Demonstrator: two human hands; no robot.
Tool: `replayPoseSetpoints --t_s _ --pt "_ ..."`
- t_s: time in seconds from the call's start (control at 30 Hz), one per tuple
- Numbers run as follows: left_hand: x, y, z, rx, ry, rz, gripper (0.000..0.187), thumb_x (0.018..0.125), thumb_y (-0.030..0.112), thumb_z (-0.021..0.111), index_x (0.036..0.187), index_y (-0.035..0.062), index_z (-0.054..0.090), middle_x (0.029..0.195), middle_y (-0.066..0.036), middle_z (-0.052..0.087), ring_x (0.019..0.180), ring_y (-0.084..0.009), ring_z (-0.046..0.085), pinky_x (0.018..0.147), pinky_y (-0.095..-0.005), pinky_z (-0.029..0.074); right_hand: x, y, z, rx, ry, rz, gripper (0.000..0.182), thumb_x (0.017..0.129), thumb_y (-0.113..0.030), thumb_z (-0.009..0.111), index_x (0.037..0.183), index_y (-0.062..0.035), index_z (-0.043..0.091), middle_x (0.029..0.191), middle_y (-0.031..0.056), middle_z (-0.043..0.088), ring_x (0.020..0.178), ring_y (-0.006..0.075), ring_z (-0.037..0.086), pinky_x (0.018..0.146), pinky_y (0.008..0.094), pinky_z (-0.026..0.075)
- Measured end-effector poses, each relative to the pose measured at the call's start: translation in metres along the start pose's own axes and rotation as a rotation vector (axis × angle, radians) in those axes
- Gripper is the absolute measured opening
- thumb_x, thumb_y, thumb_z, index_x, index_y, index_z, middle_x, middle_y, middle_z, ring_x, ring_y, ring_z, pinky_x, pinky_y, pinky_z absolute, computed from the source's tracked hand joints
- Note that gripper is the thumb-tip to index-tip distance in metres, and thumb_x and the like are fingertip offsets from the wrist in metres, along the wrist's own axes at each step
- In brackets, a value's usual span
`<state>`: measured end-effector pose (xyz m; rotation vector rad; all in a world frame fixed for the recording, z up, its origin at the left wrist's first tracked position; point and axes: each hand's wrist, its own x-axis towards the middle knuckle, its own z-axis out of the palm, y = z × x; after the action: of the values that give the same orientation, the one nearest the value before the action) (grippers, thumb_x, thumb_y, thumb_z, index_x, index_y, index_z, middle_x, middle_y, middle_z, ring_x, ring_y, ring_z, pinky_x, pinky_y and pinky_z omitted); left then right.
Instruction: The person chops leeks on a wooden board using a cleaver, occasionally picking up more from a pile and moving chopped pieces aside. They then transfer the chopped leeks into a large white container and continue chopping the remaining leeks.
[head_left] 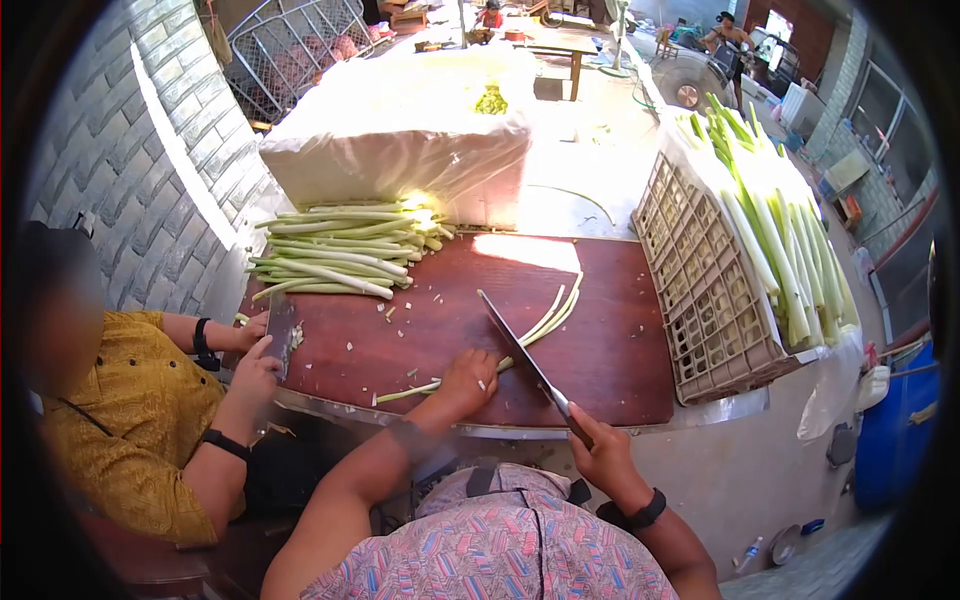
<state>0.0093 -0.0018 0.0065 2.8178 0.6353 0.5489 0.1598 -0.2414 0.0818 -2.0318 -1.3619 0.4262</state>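
Note:
My right hand (605,458) is wrapped round the handle of a long-bladed kitchen knife (522,347), its blade slanting up and left over the table. Beneath my left hand (468,384), fingers curled down, lie a few long, thin green stalks (548,322) on the dark red tabletop (610,345). They stick out on both sides of the hand and pass under the knife blade. A heap of similar pale green stalks (335,250) is piled at the table's back left, with small cut scraps scattered in front of it.
At my left a co-worker in a yellow shirt (150,400) holds a cleaver (281,335) near the table edge. On the right, a plastic crate (715,290) stands full of upright stalks (790,230). Behind the table is a plastic-wrapped block (390,175). A blue barrel (895,430) stands far right.

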Motion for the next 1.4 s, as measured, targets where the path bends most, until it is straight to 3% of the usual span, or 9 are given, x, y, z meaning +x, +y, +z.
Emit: replayPoseSetpoints --t_s 0.17,0.5,0.63,0.77,1.1,1.17,1.3,1.37,1.4 --pt "0.02 -0.04 -0.001 -0.149 0.014 -0.295 0.013 0.083 0.016 0.062 0.089 0.0055 0.06 0.09 -0.018 0.062 0.082 -0.0386 0.06 0.071 -0.0492 0.048 -0.013 0.013 -0.003 0.236 0.129 -0.095 0.049 0.077 -0.003 0.07 0.125 -0.0066 0.062 0.083 0.0195 0.068 0.071 0.0326 0.068 0.063 0.0366 0.051" --pt "0.149 -0.007 0.022 -0.273 0.017 -0.316 0.015 0.086 0.021 0.062 0.091 0.0066 0.063 0.093 -0.018 0.064 0.088 -0.0376 0.062 0.078 -0.0483 0.049 -0.072 0.03 -0.024 0.139 0.343 0.068 0.048 0.077 -0.005 0.07 0.124 -0.0052 0.063 0.095 0.0201 0.069 0.084 0.0333 0.069 0.074 0.0368 0.053" --pt "0.166 0.007 0.042 -0.326 0.002 -0.303 0.018 0.086 0.023 0.063 0.093 0.0063 0.064 0.094 -0.018 0.064 0.089 -0.0375 0.062 0.08 -0.0478 0.049 -0.092 0.038 -0.017 0.249 0.385 0.334 0.049 0.076 -0.006 0.071 0.123 -0.0022 0.063 0.096 0.023 0.07 0.086 0.0339 0.071 0.076 0.0367 0.054" --pt "0.159 0.02 0.075 -0.254 0.07 -0.12 0.042 0.08 0.027 0.07 0.115 0.0092 0.057 0.109 -0.015 0.06 0.104 -0.0366 0.055 0.083 -0.0502 0.047 -0.095 0.033 -0.02 0.248 0.433 0.394 0.05 0.076 -0.007 0.07 0.125 -0.0015 0.061 0.103 0.026 0.068 0.095 0.0361 0.07 0.08 0.0375 0.054" --pt "0.099 0.013 0.046 -0.304 -0.034 0.18 0.045 0.077 0.004 0.068 0.121 0.0049 0.058 0.109 -0.015 0.061 0.095 -0.0359 0.058 0.084 -0.046 0.047 -0.063 0.036 -0.041 0.203 0.39 0.314 0.054 0.079 -0.007 0.068 0.131 -0.0039 0.056 0.109 0.0278 0.065 0.1 0.0412 0.066 0.082 0.0381 0.053" --pt "0.082 0.005 0.042 -0.369 -0.034 0.312 0.048 0.077 0.004 0.068 0.124 0.0054 0.057 0.114 -0.016 0.061 0.101 -0.0364 0.058 0.086 -0.0435 0.048 -0.053 0.04 -0.041 0.16 0.368 0.339 0.05 0.079 -0.001 0.066 0.128 0.0018 0.057 0.099 0.0194 0.071 0.084 0.0218 0.071 0.074 0.0318 0.053" --pt "0.054 0.001 0.021 -0.32 -0.043 0.284 0.05 0.079 0.008 0.069 0.127 0.0042 0.055 0.121 -0.018 0.059 0.11 -0.0368 0.056 0.092 -0.0427 0.047 -0.035 0.039 -0.039 0.142 0.304 0.315 0.05 0.079 -0.001 0.067 0.128 0.0009 0.058 0.091 0.0181 0.072 0.077 0.0188 0.07 0.07 0.0305 0.053" --pt "0.047 0.003 0.009 -0.212 -0.027 0.205 0.055 0.08 0.013 0.07 0.13 0.0024 0.052 0.128 -0.019 0.055 0.117 -0.0362 0.054 0.096 -0.0426 0.045 -0.03 0.033 -0.035 0.169 0.235 0.224 0.051 0.079 -0.005 0.069 0.129 -0.0038 0.059 0.097 0.0254 0.068 0.088 0.0362 0.069 0.075 0.0369 0.054" --pt "0.045 0.003 0.008 -0.209 -0.024 0.194 0.055 0.08 0.013 0.07 0.13 0.0024 0.052 0.128 -0.019 0.055 0.117 -0.0362 0.054 0.096 -0.0426 0.045 -0.029 0.03 -0.035 0.17 0.225 0.217 0.051 0.079 -0.005 0.069 0.129 -0.0038 0.059 0.097 0.0254 0.068 0.088 0.0362 0.069 0.075 0.0369 0.054"
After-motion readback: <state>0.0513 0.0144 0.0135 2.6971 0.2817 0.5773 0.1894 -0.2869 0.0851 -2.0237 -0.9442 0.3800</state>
